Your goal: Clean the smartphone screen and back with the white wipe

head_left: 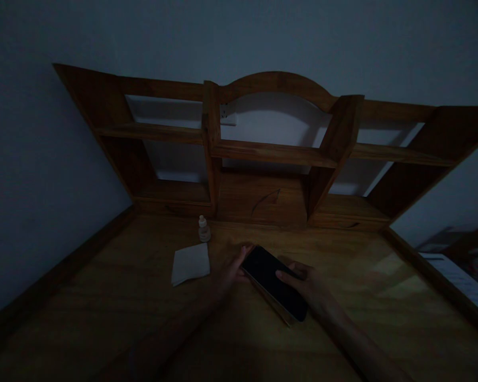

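Note:
A dark smartphone (276,281) lies slanted between my hands, its black screen facing up. My right hand (305,281) grips its right long side, the thumb resting on the screen and the fingers around the edge. At the far left corner, my left hand (236,270) closes on the phone's end. A thin yellowish-brown edge (279,310) shows beneath the phone; I cannot tell whether it is a cover or a separate flat thing. Left of my left hand lies a folded white cloth or tissue (191,263). Behind it stands a small bottle with a pale cap (204,231).
The wooden desk (143,297) carries a wooden shelf unit (263,154) along its back, with drawers at the bottom. A wall socket (228,114) shows through the shelf's middle opening. White papers (458,276) lie beyond the desk's right edge. The room is dim.

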`<state>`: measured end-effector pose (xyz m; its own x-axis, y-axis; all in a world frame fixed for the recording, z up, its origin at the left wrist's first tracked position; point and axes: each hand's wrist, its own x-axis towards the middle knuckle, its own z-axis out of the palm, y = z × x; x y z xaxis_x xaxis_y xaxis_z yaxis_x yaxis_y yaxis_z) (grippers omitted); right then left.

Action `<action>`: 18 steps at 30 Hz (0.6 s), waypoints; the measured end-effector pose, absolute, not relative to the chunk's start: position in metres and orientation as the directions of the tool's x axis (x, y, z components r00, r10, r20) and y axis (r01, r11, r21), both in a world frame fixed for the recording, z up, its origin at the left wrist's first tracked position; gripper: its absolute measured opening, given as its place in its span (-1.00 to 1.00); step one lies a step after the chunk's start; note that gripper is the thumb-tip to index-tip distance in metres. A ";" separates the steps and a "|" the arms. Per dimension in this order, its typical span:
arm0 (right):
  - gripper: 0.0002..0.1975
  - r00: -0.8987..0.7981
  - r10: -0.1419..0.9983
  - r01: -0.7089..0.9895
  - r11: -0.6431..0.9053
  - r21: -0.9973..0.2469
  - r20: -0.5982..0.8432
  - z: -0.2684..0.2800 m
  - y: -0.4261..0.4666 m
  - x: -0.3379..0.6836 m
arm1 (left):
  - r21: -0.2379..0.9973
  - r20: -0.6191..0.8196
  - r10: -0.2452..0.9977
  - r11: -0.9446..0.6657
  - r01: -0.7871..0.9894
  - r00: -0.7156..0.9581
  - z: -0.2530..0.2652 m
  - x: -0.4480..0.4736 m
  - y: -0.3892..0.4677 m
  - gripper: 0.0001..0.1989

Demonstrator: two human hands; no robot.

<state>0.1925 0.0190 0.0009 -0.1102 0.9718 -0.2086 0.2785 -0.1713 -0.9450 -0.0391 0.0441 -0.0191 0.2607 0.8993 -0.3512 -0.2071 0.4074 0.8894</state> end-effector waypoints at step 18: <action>-0.53 -0.264 0.927 0.127 -0.242 -0.962 -0.267 -0.001 0.012 0.191 | 0.968 -0.113 0.966 0.159 -0.194 0.231 -0.025 -0.029 0.027 -0.24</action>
